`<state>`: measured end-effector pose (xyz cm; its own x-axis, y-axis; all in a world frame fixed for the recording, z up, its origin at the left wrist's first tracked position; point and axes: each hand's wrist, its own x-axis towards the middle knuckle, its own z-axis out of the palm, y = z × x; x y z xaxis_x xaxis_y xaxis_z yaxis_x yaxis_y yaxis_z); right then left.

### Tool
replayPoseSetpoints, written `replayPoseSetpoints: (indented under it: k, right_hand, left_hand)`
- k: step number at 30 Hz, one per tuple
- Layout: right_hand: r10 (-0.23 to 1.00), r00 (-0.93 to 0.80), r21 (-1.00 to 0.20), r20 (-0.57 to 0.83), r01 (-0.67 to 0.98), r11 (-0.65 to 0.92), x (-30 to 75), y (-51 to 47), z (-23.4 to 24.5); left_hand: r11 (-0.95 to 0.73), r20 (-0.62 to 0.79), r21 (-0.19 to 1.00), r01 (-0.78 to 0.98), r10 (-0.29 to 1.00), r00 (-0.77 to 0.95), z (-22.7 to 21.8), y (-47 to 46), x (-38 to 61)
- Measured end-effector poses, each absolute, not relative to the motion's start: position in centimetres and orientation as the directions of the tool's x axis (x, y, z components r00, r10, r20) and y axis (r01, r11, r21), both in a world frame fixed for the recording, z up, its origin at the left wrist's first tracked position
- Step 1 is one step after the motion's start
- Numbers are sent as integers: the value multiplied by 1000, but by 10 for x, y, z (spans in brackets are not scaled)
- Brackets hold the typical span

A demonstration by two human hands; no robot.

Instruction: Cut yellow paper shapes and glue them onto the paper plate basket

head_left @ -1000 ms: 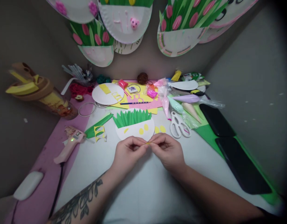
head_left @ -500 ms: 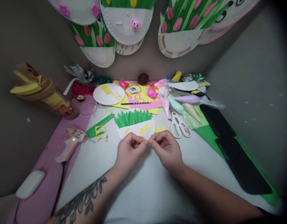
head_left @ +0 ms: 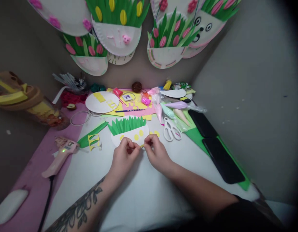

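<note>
Pinching a small yellow piece [head_left: 142, 146] at the near edge of a white plate [head_left: 130, 134], the left hand [head_left: 124, 154] keeps its grip closed to the fingertips. The right hand [head_left: 158, 155], its grip nearly closed, meets the piece's other end, its hold hard to tell. Green blades [head_left: 127, 125] and yellow ovals [head_left: 141, 132] dress the plate. Beyond white scissors [head_left: 168, 125] on the counter [head_left: 139, 187], clear bags [head_left: 159, 112] hold pink, mint, lilac and cream filling. Far left, a container [head_left: 79, 87] holds pale sticks [head_left: 69, 80]; a brown-topped cup's [head_left: 46, 112] contents are unclear.
</note>
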<state>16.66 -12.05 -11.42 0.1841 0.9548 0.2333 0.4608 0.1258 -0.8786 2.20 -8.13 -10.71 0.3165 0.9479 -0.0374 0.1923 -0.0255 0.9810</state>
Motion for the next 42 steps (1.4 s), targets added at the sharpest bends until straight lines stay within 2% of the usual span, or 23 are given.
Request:
replayPoseSetpoints:
  k: [7,12,15,22,25,29,31,33,36,39,42]
  right_hand:
    - [959,91,-852,268,486,192,165,-119,-114]
    - [962,95,-916,258,341,212,162,-121,-102]
    - [960,106,-926,257,311,214,163,-121,-98]
    - [951,183,-939,250,285,192,178,-116,-103]
    - [954,136,-902,269,382,200,178,-116,-102]
    - [956,-46,-755,290,603,258,171,-119,-102]
    - [957,-58,-717,285,650,253,169,-119,-102]
    - [962,-26,-729,272,647,223,170,-119,-103]
    - [979,88,-846,183,521,111,174,-117,-101]
    - [985,170,-972,-12,228,-52,176,-116,-100]
    - [979,155,-990,-134,9,-138,174,-116,-101]
  left_hand:
    - [-176,19,898,403,931,363,-105,-77,15]
    - [-156,8,930,333,913,407,-96,-78,14]
    - [-152,12,938,311,911,411,-93,-79,14]
    - [-192,48,894,406,940,339,-90,-70,6]
    - [-186,35,887,423,940,340,-90,-68,5]
    - [-224,25,883,413,900,434,-93,-72,9]
    - [-243,28,877,414,888,460,-94,-73,10]
    - [-242,30,885,397,882,470,-93,-74,10]
    - [-190,27,923,336,900,435,-92,-72,8]
    - [-96,-8,965,243,919,395,-92,-69,7]
    - [-22,-81,972,234,905,418,-90,-68,8]
